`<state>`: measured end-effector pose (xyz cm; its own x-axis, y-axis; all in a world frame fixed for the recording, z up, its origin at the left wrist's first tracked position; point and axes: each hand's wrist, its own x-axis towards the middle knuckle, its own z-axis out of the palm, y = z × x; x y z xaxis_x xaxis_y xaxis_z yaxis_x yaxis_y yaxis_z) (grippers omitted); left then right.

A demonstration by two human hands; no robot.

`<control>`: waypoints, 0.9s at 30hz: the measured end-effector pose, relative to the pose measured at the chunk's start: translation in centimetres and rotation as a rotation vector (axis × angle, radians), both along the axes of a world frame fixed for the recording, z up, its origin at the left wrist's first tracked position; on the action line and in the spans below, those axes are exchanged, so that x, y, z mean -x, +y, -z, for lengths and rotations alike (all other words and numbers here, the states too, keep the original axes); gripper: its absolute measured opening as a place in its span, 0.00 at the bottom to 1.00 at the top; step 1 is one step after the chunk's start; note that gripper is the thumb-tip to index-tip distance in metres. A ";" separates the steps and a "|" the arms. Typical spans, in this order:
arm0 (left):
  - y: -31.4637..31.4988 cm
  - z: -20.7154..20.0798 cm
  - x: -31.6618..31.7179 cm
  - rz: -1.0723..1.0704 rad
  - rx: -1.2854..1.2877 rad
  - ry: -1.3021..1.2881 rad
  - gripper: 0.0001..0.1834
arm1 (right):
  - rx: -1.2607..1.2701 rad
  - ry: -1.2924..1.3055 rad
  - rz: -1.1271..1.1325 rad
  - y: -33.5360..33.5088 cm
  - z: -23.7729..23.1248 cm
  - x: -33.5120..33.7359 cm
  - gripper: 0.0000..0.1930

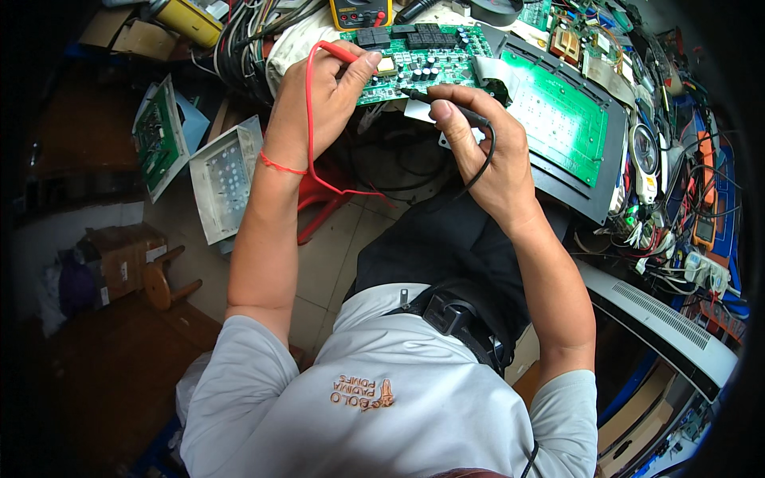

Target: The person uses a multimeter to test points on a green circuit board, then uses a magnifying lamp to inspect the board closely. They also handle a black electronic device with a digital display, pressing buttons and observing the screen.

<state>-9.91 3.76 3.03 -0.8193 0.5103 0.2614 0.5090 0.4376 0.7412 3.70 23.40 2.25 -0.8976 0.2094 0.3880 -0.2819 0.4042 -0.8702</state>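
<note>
Left hand point(323, 88) pinching red probe point(341, 52), right hand point(486, 151) gripping black probe point(446, 106), both tips on green circuit board point(414, 60).

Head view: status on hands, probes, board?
Left hand shut on red probe, right hand shut on black probe. Both tips at green circuit board. Leads trail below; nothing blocks.

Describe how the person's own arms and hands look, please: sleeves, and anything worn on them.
Both forearms are bare. Short light grey sleeves cover only the upper arms. The left hand has a thin red string band around its wrist. The right hand wears nothing: no glove, ring or watch shows.
</note>
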 end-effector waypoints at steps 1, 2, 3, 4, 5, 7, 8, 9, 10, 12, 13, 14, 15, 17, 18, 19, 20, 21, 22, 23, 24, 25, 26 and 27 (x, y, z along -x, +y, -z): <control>-0.1 -0.1 0.1 0.001 0.005 -0.017 0.20 | 0.000 -0.002 0.003 0.0 0.0 0.0 0.11; -0.1 -0.1 0.2 0.002 0.009 -0.034 0.20 | -0.001 0.002 0.004 0.0 -0.1 -0.1 0.11; -0.1 -0.1 0.3 0.012 0.009 -0.004 0.20 | -0.001 0.006 0.006 0.0 -0.1 0.0 0.11; -0.1 -0.1 0.5 0.021 0.008 0.025 0.19 | -0.002 0.010 0.007 0.0 -0.1 0.0 0.11; 0.0 -0.2 0.7 0.031 0.008 0.054 0.19 | -0.007 0.013 0.009 0.1 -0.1 0.0 0.11; 0.0 -0.2 0.9 0.045 0.026 0.076 0.20 | -0.017 0.019 0.013 0.2 -0.2 0.0 0.11; 0.0 -0.3 1.0 0.056 0.025 0.091 0.20 | -0.014 0.015 0.014 0.2 -0.2 0.0 0.11; 0.0 -0.3 1.1 0.054 0.052 0.100 0.20 | -0.011 0.011 0.015 0.2 -0.2 -0.1 0.11; -0.1 -0.4 1.2 0.056 0.069 0.112 0.20 | -0.008 0.007 0.016 0.2 -0.2 -0.1 0.11; -0.1 -0.5 1.4 0.061 0.090 0.119 0.20 | -0.005 0.008 0.015 0.2 -0.2 0.1 0.11; -0.1 -0.5 1.4 0.064 0.095 0.113 0.20 | -0.005 0.002 0.020 0.1 -0.1 0.1 0.11; -0.1 -0.6 1.4 0.072 0.089 0.113 0.20 | -0.004 -0.018 0.015 0.1 -0.2 0.1 0.11; -0.1 -0.6 1.4 0.069 0.106 0.101 0.20 | -0.006 -0.045 0.016 0.1 -0.2 0.1 0.11; -0.1 -0.8 1.5 0.074 0.116 0.089 0.21 | -0.008 -0.071 0.013 0.0 -0.2 0.2 0.11; -0.1 -0.8 1.5 0.080 0.106 0.111 0.22 | -0.007 -0.070 0.010 -0.1 -0.2 0.3 0.11; 0.0 -0.9 1.5 0.086 0.096 0.134 0.23 | -0.006 -0.069 0.006 -0.2 -0.2 0.5 0.11; 0.1 -0.9 1.5 0.091 0.085 0.156 0.24 | -0.009 -0.073 0.006 -0.2 -0.2 0.5 0.11; 0.1 -1.0 1.4 0.079 0.095 0.137 0.24 | -0.011 -0.077 0.005 -0.2 -0.2 0.5 0.11; 0.0 -1.0 1.2 0.066 0.104 0.118 0.24 | -0.013 -0.082 0.005 -0.2 -0.2 0.5 0.11; 0.0 -1.0 1.1 0.054 0.113 0.099 0.23 | -0.011 -0.083 0.002 -0.2 -0.1 0.5 0.12; 0.1 -1.0 1.0 0.055 0.082 0.137 0.23 | -0.009 -0.084 0.000 -0.2 -0.1 0.5 0.12; 0.3 -0.9 1.0 0.057 0.052 0.176 0.22 | -0.008 -0.085 -0.002 -0.2 -0.1 0.4 0.12; 0.3 -0.8 0.9 0.058 0.021 0.214 0.22 | -0.016 -0.080 -0.001 -0.3 -0.1 0.4 0.12; 0.4 -0.7 0.9 0.054 0.027 0.217 0.22 | -0.024 -0.074 -0.001 -0.3 0.0 0.4 0.12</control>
